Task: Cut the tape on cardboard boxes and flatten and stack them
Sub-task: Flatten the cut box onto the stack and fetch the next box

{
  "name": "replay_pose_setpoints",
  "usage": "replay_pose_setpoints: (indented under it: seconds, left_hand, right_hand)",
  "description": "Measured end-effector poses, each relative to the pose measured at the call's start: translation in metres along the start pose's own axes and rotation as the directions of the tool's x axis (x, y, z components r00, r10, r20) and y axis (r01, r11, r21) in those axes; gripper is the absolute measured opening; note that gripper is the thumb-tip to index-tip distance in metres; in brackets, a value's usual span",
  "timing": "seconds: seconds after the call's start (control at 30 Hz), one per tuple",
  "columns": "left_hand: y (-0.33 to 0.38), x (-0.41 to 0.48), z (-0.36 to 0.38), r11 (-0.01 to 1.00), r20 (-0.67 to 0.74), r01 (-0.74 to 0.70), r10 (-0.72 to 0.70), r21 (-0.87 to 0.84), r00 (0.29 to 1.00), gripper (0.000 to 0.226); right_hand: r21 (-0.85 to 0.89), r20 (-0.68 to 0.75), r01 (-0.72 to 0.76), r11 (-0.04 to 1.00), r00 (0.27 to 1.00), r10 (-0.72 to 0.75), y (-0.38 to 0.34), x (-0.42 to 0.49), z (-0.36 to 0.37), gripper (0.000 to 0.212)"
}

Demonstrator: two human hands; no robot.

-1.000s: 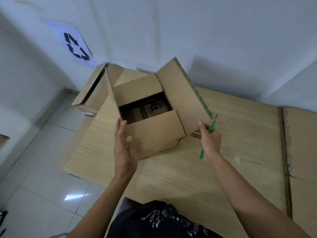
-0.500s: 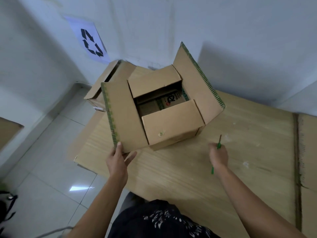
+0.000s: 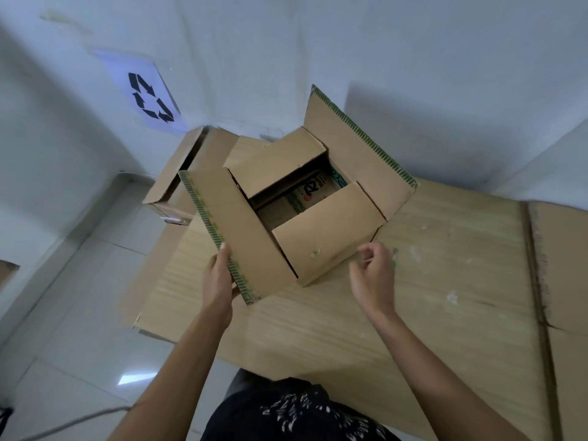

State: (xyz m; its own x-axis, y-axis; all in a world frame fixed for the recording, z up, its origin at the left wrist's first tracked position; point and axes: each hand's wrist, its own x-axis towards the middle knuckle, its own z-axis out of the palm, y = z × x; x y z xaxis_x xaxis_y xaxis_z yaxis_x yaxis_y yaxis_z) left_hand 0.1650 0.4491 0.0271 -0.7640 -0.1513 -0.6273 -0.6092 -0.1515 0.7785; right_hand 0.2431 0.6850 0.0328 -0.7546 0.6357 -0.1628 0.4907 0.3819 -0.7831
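The left hand's [image 3: 219,281] fingers [image 3: 220,261] are lying straight and pressed together along the green-striped tape [image 3: 206,214] edging the near-left flap [image 3: 237,240]. The thumb is tucking out of sight under that flap, so whether it is pinching cannot be told.

The right hand's [image 3: 375,275] fingers [image 3: 366,252] are curling inward, closing round a thin green cutting tool [image 3: 394,265]. Only a blurred sliver of it is showing past the knuckles. This hand is hovering just beside the near corner of the box, not touching it.

Between the hands, the brown cardboard box [image 3: 321,249] is standing upright on the pale wood-grain desk [image 3: 429,300]. All four of its top flaps are folding outward. The far-right flap [image 3: 353,154] is rising tilted, with the same green-striped tape on its edge. Printed cardboard is showing down inside the opening.

Behind the box on the left, a second brown cardboard box [image 3: 171,183] is sitting against the white wall. Above it a white paper sign with a black recycling symbol [image 3: 149,97] is hanging. At the desk's right end a flat brown cardboard sheet [image 3: 566,259] is lying. Pale floor tiles [image 3: 79,297] are showing on the left.
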Motion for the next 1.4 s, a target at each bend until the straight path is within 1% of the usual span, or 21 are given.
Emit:
replay_pose_setpoints:
  seconds: [0.13,0.17,0.23,0.27,0.3,0.33,0.4,0.47,0.53,0.6,0.7,0.8,0.9,0.97,1.07,1.13,1.17,1.2,1.27,1.33,1.4]
  left_hand:
    - [0.016,0.019,-0.007,0.975,-0.067,-0.162,0.174,0.15,0.983,0.026]
    - [0.017,0.022,-0.009,0.957,-0.072,-0.212,0.23,0.197,0.971,0.039]
    - [0.022,0.027,-0.015,0.872,-0.061,-0.325,0.371,0.367,0.927,0.079]
    - [0.027,0.032,-0.018,0.777,-0.017,-0.383,0.451,0.5,0.893,0.095]
    - [0.033,0.039,-0.021,0.624,0.068,-0.432,0.519,0.651,0.852,0.105]
    - [0.04,0.048,-0.022,0.427,0.178,-0.474,0.571,0.77,0.802,0.11]
    - [0.06,0.069,-0.016,0.063,0.417,-0.54,0.563,0.84,0.714,0.111]
    - [0.082,0.089,-0.001,-0.089,0.563,-0.598,0.468,0.797,0.681,0.106]
    - [0.1,0.109,0.018,-0.114,0.609,-0.613,0.349,0.782,0.712,0.106]
    - [0.111,0.128,0.034,-0.118,0.597,-0.587,0.244,0.801,0.765,0.116]
    - [0.118,0.152,0.051,-0.209,0.592,-0.558,0.177,0.803,0.786,0.128]
    - [0.121,0.163,0.064,-0.25,0.606,-0.562,0.153,0.788,0.781,0.12]
    - [0.121,0.163,0.068,-0.276,0.573,-0.524,0.142,0.806,0.807,0.098]
    - [0.124,0.163,0.065,-0.206,0.555,-0.522,0.171,0.828,0.814,0.075]
    - [0.133,0.164,0.052,0.073,0.544,-0.572,0.231,0.817,0.807,0.048]
    - [0.137,0.165,0.039,0.278,0.49,-0.543,0.241,0.792,0.838,0.059]
    - [0.136,0.169,0.031,0.383,0.458,-0.514,0.234,0.767,0.858,0.065]
    - [0.135,0.171,0.024,0.487,0.431,-0.477,0.212,0.731,0.877,0.068]
    - [0.13,0.178,0.012,0.682,0.373,-0.356,0.131,0.638,0.919,0.067]
    - [0.124,0.182,0.003,0.835,0.312,-0.161,-0.013,0.526,0.95,0.062]
    - [0.121,0.18,-0.003,0.902,0.289,0.017,-0.156,0.431,0.945,0.055]
  right_hand:
    - [-0.032,0.125,0.077,0.997,0.989,-0.072,-0.033,-0.012,0.028,0.025]
    - [-0.085,0.154,0.12,0.989,0.982,-0.106,-0.04,-0.013,0.034,0.026]
    - [-0.192,0.199,0.193,0.962,0.968,-0.155,-0.051,-0.011,0.048,0.03]
    - [-0.239,0.215,0.207,0.949,0.964,-0.156,-0.056,-0.008,0.055,0.033]
    - [-0.285,0.228,0.204,0.936,0.963,-0.141,-0.06,-0.005,0.061,0.037]
    - [-0.329,0.237,0.189,0.925,0.965,-0.113,-0.063,-0.002,0.067,0.042]
    - [-0.418,0.244,0.133,0.899,0.969,-0.03,-0.068,0.001,0.078,0.052]
    - [-0.474,0.247,0.054,0.879,0.966,0.074,-0.072,0.001,0.088,0.061]
    - [-0.482,0.242,-0.036,0.876,0.955,0.173,-0.074,-0.001,0.096,0.074]
    - [-0.474,0.207,-0.135,0.87,0.943,0.259,-0.073,-0.002,0.103,0.087]
    - [-0.462,0.147,-0.199,0.864,0.944,0.296,-0.073,-0.002,0.11,0.104]
    - [-0.429,0.091,-0.258,0.866,0.941,0.325,-0.074,0.001,0.118,0.114]
    - [-0.401,0.043,-0.329,0.855,0.926,0.376,-0.075,0.007,0.125,0.122]
    - [-0.408,0.006,-0.36,0.839,0.918,0.397,-0.076,0.016,0.123,0.126]
    - [-0.435,-0.028,-0.368,0.822,0.918,0.396,-0.073,0.032,0.107,0.123]
    - [-0.371,-0.038,-0.312,0.875,0.946,0.321,-0.069,0.035,0.093,0.116]
    - [-0.262,-0.056,-0.26,0.929,0.966,0.254,-0.069,0.034,0.084,0.108]
    - [-0.109,-0.1,-0.196,0.975,0.978,0.186,-0.069,0.031,0.073,0.097]
    - [0.156,-0.233,-0.07,0.985,0.967,0.105,-0.07,0.022,0.052,0.074]
    - [0.279,-0.424,-0.017,0.96,0.895,0.139,-0.064,0.017,0.028,0.061]
    - [0.329,-0.564,-0.035,0.944,0.795,0.226,-0.05,0.019,0.007,0.064]
